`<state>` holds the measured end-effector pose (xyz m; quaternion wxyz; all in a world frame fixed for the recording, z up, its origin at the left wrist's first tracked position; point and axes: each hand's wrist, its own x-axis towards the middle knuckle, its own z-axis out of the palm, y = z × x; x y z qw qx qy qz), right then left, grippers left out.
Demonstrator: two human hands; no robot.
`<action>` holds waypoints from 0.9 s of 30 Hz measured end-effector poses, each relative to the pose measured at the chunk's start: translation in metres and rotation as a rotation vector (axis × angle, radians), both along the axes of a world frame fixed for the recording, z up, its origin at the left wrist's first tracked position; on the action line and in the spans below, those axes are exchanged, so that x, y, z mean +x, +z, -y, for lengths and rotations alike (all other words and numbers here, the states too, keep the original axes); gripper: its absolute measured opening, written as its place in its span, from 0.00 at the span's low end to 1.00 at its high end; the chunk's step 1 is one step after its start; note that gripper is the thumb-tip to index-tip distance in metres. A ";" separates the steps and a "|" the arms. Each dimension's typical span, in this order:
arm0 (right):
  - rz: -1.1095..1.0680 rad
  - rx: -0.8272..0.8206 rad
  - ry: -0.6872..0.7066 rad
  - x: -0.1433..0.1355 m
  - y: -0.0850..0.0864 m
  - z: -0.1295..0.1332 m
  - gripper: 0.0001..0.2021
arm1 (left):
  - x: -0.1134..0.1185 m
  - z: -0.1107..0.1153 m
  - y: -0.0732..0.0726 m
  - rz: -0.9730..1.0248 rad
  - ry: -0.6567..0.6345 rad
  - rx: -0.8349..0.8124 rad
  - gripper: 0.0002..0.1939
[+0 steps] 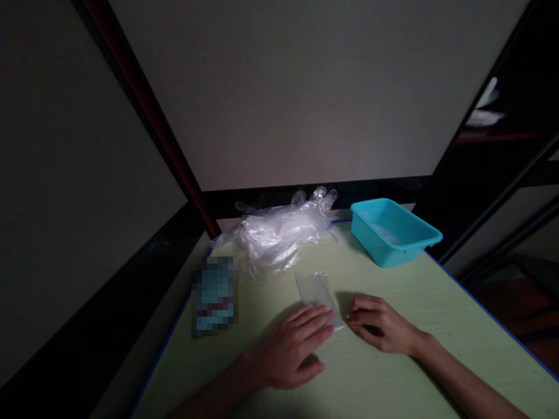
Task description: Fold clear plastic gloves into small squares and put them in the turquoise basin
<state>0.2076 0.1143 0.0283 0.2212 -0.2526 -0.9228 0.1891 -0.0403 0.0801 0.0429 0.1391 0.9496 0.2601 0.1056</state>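
Note:
A small clear plastic packet (317, 286) lies flat on the pale green table. My left hand (294, 349) rests palm down over its near end, fingers stretched out and the thumb apart. Just right of the packet is my right hand (382, 323), its thumb and fingers pinched together close to the packet's corner. A tiny pale bit shows at those fingertips, too small to name. Behind the packet spreads a loose heap of clear disposable plastic gloves (279, 233), some finger shapes sticking up at the back.
A turquoise plastic basin (395, 256) stands at the table's back right, with something whitish inside. On the left lies a pixelated blue-green item (215, 299). Grey panels rise behind and to the left of the table (437, 314), which has a blue edge.

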 end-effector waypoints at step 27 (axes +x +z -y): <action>0.076 0.061 0.079 -0.001 0.004 0.002 0.14 | 0.007 -0.003 -0.001 -0.096 -0.009 -0.040 0.35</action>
